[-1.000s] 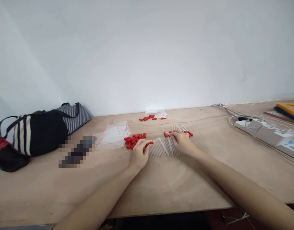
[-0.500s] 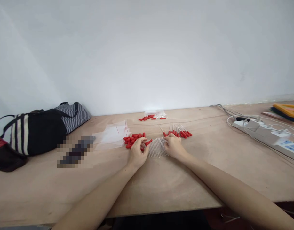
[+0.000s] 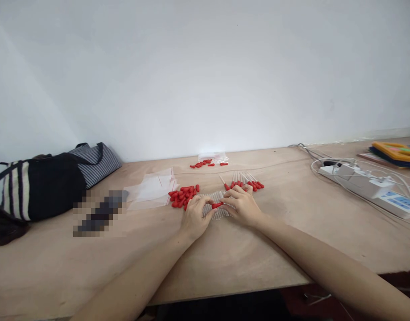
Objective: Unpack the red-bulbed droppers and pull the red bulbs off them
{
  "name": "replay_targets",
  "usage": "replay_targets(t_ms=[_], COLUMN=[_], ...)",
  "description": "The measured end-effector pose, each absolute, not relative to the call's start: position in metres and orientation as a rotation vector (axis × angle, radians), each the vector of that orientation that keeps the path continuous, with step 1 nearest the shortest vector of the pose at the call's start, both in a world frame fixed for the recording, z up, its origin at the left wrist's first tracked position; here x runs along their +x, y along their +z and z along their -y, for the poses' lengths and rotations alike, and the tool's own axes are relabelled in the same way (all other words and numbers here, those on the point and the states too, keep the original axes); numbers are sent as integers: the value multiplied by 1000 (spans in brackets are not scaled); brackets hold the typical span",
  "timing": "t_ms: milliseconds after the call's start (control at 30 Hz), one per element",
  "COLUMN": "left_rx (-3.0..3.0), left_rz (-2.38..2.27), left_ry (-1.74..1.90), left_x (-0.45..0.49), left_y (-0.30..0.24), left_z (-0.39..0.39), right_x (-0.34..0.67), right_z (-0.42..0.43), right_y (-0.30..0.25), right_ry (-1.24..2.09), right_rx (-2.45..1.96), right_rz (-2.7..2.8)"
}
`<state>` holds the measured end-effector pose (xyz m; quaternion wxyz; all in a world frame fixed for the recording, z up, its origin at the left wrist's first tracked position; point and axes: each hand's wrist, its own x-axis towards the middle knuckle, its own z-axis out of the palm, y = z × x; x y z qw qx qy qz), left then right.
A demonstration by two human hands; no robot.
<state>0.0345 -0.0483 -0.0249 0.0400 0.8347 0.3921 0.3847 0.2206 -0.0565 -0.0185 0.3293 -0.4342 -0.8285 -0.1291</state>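
Observation:
My left hand (image 3: 197, 215) pinches one red rubber dropper bulb (image 3: 217, 205) between thumb and fingers. My right hand (image 3: 242, 204) is closed at the bulb's right end; whatever sits between its fingertips is hidden. Beneath both hands lies a row of thin clear glass tubes (image 3: 221, 215), side by side on the table. A heap of loose red bulbs (image 3: 182, 196) rests just left of my left hand. Beyond my right hand, several droppers with red bulbs fitted (image 3: 257, 184) are fanned out, their glass stems pointing away from me.
Flat clear zip bags (image 3: 154, 189) lie left of the heap. Near the wall are more red bulbs (image 3: 201, 163) and a small bag (image 3: 213, 157). A black bag (image 3: 54, 183) and a blurred-out object (image 3: 101, 214) sit left. A white power strip (image 3: 365, 183) with cables stands right.
My right hand has come left from the tubes' right end to the bulb. My left hand has shifted slightly right and lower with the bulb, so the two hands now meet.

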Motion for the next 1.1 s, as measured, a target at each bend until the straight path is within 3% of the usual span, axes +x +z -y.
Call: replay_targets(t_ms=[167,300,500,767,1100], left_rx=[2547,2492,2519,2453,2103], left_rz=[-1240,-1345,-1387,-1818,-2059], left_ry=[1220,1298,1300,696,328], left_x=[32,29,29,62,122], left_y=[-22,-18,-17,4,5], left_z=[49,47,41,0,-66], right_x=[243,285,303,299,302], right_z=[60,63,64,59,56], right_y=[-21,-30,-41,-42,-39], right_ry=[-359,-364,-277,-182,-129], right_rx=[-1167,-1494,-1682,-1736,-1699], right_rz=[2131,1824,1797,1772,1617])
